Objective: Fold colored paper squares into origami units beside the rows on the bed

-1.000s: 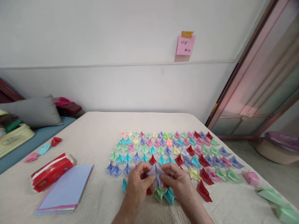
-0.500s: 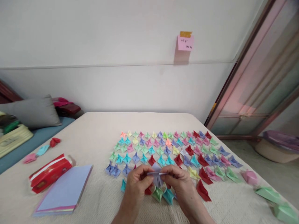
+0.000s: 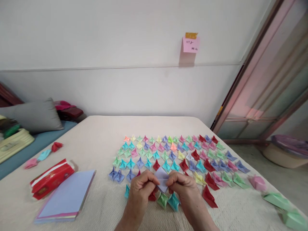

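A small folded lavender paper point(image 3: 162, 178) is held between my two hands, over the near rows of folded paper pieces. My left hand point(image 3: 142, 192) pinches its left corner between thumb and fingers. On the other side, my right hand point(image 3: 184, 192) pinches the right corner the same way. The paper shows a flat diamond-shaped face with a crease across it. Just below my hands lie a green folded piece point(image 3: 162, 201) and a turquoise one point(image 3: 173, 202). A red piece point(image 3: 152, 196) is partly hidden by my left hand.
Rows of coloured folded papers point(image 3: 166, 156) cover the middle of the cloth-covered surface point(image 3: 106, 128). At left lie a paper stack point(image 3: 66, 195), a red packet point(image 3: 51, 178) and small folded pieces point(image 3: 44, 155). Green pieces point(image 3: 276, 200) sit at the right edge. A pink note point(image 3: 191, 44) hangs on the wall.
The lavender paper has turned between my fingers, from a narrow top edge with a pleated part below to a flatter diamond face. Both hands keep their pinch in nearly the same place.
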Motion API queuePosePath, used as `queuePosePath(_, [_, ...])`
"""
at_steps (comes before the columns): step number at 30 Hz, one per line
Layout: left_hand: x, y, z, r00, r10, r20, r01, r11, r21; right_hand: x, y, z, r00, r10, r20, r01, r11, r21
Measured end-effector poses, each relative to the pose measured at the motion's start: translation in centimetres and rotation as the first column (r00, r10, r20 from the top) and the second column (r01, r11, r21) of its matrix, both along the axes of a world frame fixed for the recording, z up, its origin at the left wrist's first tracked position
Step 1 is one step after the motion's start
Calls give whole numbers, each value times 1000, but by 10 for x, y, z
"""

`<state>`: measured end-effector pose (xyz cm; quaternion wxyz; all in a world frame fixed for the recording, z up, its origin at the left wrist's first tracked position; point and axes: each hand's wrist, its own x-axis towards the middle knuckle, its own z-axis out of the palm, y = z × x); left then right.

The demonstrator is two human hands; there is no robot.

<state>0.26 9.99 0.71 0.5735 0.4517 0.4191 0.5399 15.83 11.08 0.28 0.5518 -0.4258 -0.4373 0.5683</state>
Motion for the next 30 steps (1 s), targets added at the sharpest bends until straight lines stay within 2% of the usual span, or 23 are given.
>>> queuePosePath(6, [1, -1, 6, 998, -45, -37, 46, 998, 43, 3, 3, -1, 998, 9, 69, -11, 1000, 24])
queuePosePath(11, [9, 1, -1, 999, 48, -5, -48, 998, 46, 3, 2, 0, 992, 22, 126, -27, 999, 36])
queuePosePath(14, [9, 3, -4, 997, 70, 12, -70, 997, 23, 2, 1, 1, 994, 47, 101, -51, 998, 35])
queuePosePath(19, [5, 4, -4, 995, 98, -35, -97, 995, 34, -2, 1, 2, 992, 66, -110, -74, 995, -72])
queuePosePath(23, [6, 2, -3, 996, 83, -31, -81, 993, 81, -5, 3, 2, 993, 118, -7, -118, 989, -91])
queuePosePath(26, [7, 0, -1, 995, 64, -74, -55, 992, 116, -5, 4, 0, 994, 99, 52, -94, 992, -81])
queuePosePath(30, [9, -1, -1, 996, 61, -64, -52, 989, 139, -4, 1, -1, 997, 79, 2, -78, 991, -104])
